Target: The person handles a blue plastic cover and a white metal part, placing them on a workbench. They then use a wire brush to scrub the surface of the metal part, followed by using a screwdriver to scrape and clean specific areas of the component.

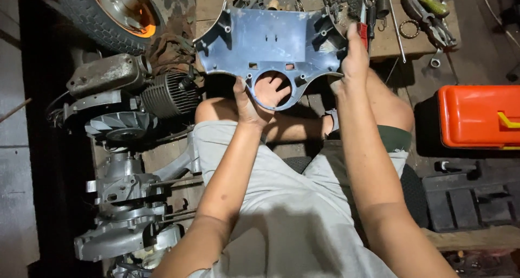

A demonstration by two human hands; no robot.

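I hold a blue-grey plastic cover panel (271, 42) with a round hole in its lower middle, raised flat in front of me above my knees. My left hand (254, 96) grips its lower edge beside the hole, and some fingers show through the opening. My right hand (355, 53) clasps the panel's right edge, next to a small red piece (362, 33). Both forearms reach forward over my grey shirt.
A dismantled engine with a finned cylinder (165, 94) and fan housing (122, 123) lies at my left. A tyre (103, 12) is at top left. A wooden board (379, 18) with several tools and springs lies ahead. An orange toolbox (476, 118) stands at right.
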